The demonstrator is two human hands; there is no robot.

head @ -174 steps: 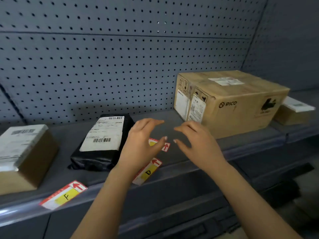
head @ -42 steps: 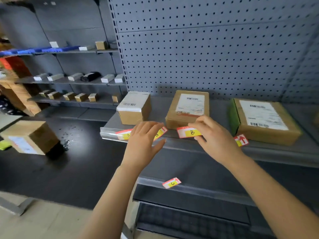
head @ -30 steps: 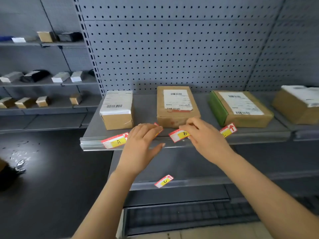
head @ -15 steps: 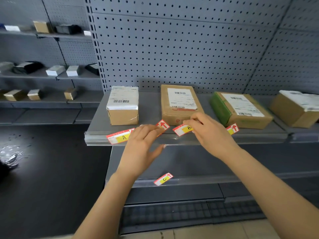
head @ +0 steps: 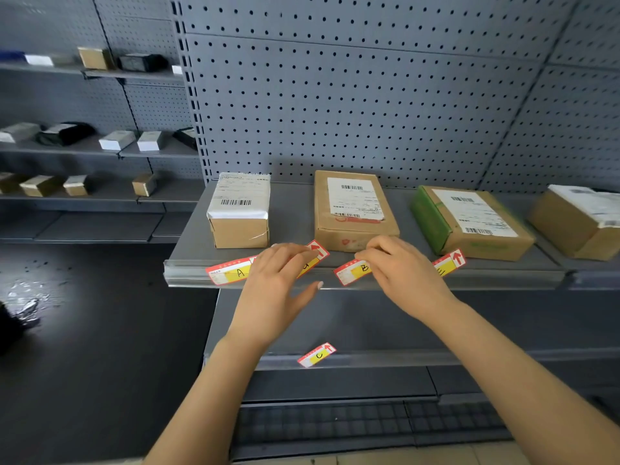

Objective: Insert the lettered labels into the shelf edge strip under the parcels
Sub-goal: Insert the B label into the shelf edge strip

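Note:
Red, white and yellow labels lie along the front of the grey shelf [head: 295, 209]. Label A [head: 229, 271] rests over the clear shelf edge strip [head: 188, 275] at the left. My right hand [head: 402, 273] pinches label B [head: 352, 271] at the strip, under the middle brown parcel [head: 352, 209]. My left hand [head: 275, 283] lies flat with spread fingers, partly covering another label [head: 315, 256]. A fourth label [head: 449, 261] sits right of my right hand, below the green-sided parcel [head: 469, 219]. Label C [head: 317, 354] lies on the lower shelf edge.
A white-topped box [head: 240, 209] stands at the shelf's left and another brown parcel [head: 580, 219] at the far right. Pegboard wall [head: 352, 95] backs the shelf. More small boxes fill shelves [head: 84, 146] at the left. Dark floor [head: 84, 330] lies below.
Since 5.8 s ago the view moved from another shelf section to this one. Over the last second my right hand has kept hold of label B at the strip; my left hand stayed beside it.

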